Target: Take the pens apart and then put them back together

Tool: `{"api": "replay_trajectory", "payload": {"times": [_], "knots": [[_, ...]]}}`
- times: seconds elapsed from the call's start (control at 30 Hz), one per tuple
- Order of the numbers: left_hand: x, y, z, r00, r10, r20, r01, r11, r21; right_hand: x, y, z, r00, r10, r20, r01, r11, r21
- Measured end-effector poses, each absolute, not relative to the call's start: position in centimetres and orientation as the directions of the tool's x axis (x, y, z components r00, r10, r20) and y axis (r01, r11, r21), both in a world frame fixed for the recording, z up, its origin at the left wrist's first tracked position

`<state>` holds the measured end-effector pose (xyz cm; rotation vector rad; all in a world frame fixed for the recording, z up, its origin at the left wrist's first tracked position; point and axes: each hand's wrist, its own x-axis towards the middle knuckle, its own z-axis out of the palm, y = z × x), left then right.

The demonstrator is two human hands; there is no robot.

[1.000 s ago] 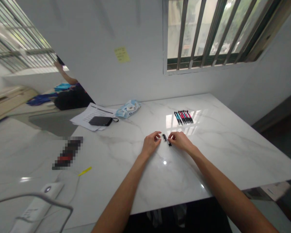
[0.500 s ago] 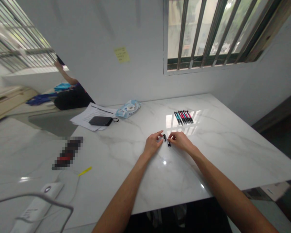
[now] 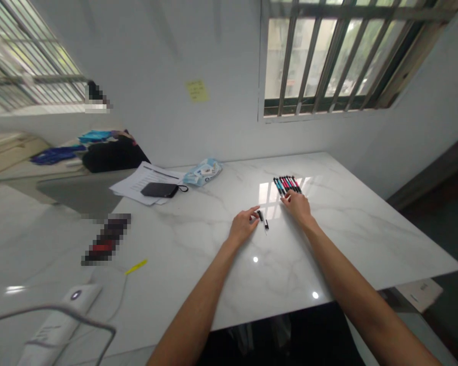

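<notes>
My left hand (image 3: 245, 224) rests on the white marble table (image 3: 213, 244), fingers curled, its fingertips touching a short black pen part (image 3: 260, 215). Just right of it lies a thin pen piece with a black tip (image 3: 266, 225). My right hand (image 3: 298, 205) is stretched out flat, fingers reaching the near ends of a row of several pens (image 3: 287, 184) with black, teal and pink barrels. Nothing is held in the right hand.
Papers (image 3: 145, 182) with a black pouch (image 3: 159, 190) on top and a blue packet (image 3: 202, 171) lie at the back left. A yellow strip (image 3: 136, 266), a white device with a cable (image 3: 61, 320) and a pixelated object (image 3: 106, 239) sit nearer left. A barred window is behind.
My right hand left the small pen pieces and moved forward to the row of pens. The left hand stayed by the black part. The camera tilted slightly.
</notes>
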<state>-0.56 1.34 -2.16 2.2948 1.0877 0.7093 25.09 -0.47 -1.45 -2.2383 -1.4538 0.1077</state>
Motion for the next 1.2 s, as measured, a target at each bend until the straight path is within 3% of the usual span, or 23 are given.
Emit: {"api": "replay_trajectory", "payload": {"times": [0.13,0.27,0.37,0.47,0.63,0.73,0.83,1.0,1.2], "knots": [[-0.8,1.2,-2.1,0.523,0.807,0.276,0.515,-0.556,0.652,24.2,0.7,-1.3,0.429,0.883,0.19,0.878,-0.358,-0.317],[-1.4,1.4,-1.8,0.464,0.815,0.348,0.491,-0.563,0.665,24.4,1.3,-1.0,0.455,0.872,0.181,0.863,-0.382,-0.33],[-1.8,1.2,-1.0,0.383,0.786,0.485,0.508,-0.618,0.601,24.8,1.2,-1.0,0.501,0.823,0.266,0.811,-0.339,-0.477],[-2.0,0.5,0.2,0.303,0.708,0.638,0.53,-0.681,0.504,24.5,0.7,-0.9,0.523,0.777,0.35,0.686,-0.14,-0.714],[-2.0,-0.8,1.6,0.277,0.61,0.743,0.624,-0.702,0.344,21.4,-0.8,-0.7,0.454,0.856,0.246,0.229,0.155,-0.961],[-2.1,-0.9,1.7,0.303,0.59,0.749,0.654,-0.7,0.287,19.1,-1.6,-0.7,0.286,0.938,0.195,0.039,0.192,-0.981],[-2.1,-0.5,1.4,0.344,0.617,0.708,0.647,-0.702,0.298,17.5,-2.0,-0.8,0.148,0.968,0.202,0.017,0.202,-0.979],[-1.9,-0.1,1.1,0.39,0.671,0.631,0.6,-0.705,0.378,17.0,-2.0,-0.8,0.137,0.957,0.257,0.087,0.247,-0.965],[-1.4,-0.5,1.1,0.408,0.713,0.57,0.502,-0.697,0.512,17.2,-1.9,-0.7,0.128,0.95,0.283,0.056,0.278,-0.959]]}}
